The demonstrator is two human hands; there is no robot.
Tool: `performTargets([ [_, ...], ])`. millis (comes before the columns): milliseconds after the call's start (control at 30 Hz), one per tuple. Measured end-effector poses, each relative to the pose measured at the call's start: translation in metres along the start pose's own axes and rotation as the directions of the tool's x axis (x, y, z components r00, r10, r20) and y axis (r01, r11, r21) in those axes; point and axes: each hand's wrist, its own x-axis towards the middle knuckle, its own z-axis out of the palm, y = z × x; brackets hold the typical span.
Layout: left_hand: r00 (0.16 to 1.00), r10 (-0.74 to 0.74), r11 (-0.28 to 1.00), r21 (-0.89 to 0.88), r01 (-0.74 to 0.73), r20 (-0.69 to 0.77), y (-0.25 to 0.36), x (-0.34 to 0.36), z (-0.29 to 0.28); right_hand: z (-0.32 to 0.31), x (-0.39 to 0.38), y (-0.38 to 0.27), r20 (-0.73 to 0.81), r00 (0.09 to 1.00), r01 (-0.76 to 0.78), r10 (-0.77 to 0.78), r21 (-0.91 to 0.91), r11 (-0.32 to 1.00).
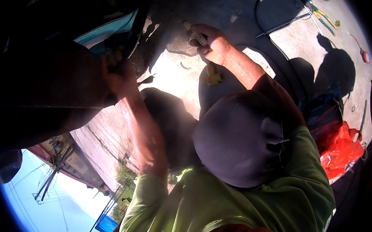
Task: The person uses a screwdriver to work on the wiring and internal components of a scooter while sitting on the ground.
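My right hand [214,44] reaches forward above the ground, its fingers wrapped round a small dusty tan object [198,38] with a narrow end, whose kind I cannot make out. My left hand [121,77] is raised beside a large dark panel [60,96]. Deep shadow hides its fingers, so whether they grip anything does not show. Between and below my arms are my bent knees in dark trousers. A yellowish-brown lump [212,75] lies close to my right knee, below the right hand.
At the upper right lie a bent metal bar with black hose [282,29] and a yellow-and-green handled tool [325,20]. A round red item [365,57] and a red plastic bag [343,148] rest on the right. A teal panel [107,32] shows at the upper left.
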Motion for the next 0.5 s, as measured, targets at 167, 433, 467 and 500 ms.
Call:
performTargets([
  [167, 0.999, 0.011, 0.999, 0.033, -0.013, 0.041, 0.0, -0.001, 0.002, -0.003, 0.008, 0.006, -0.02, 0.773, 0.285, -0.634, -0.882, 0.375],
  [433, 1.0, 0.017, 0.998, 0.06, -0.017, 0.003, -0.003, -0.003, 0.005, -0.044, 0.026, -0.001, 0.251, 0.966, -0.109, 0.067, 0.156, 0.982],
  [467, 1.0, 0.024, 0.997, 0.069, -0.023, -0.007, -0.003, -0.004, 0.007, -0.039, 0.024, 0.003, 0.228, 0.969, -0.136, 0.093, 0.183, 0.974],
  [500, 0.999, 0.026, 0.997, 0.069, -0.024, -0.027, -0.002, -0.005, 0.008, -0.034, 0.023, 0.005, 0.205, 0.972, -0.159, 0.116, 0.209, 0.965],
])
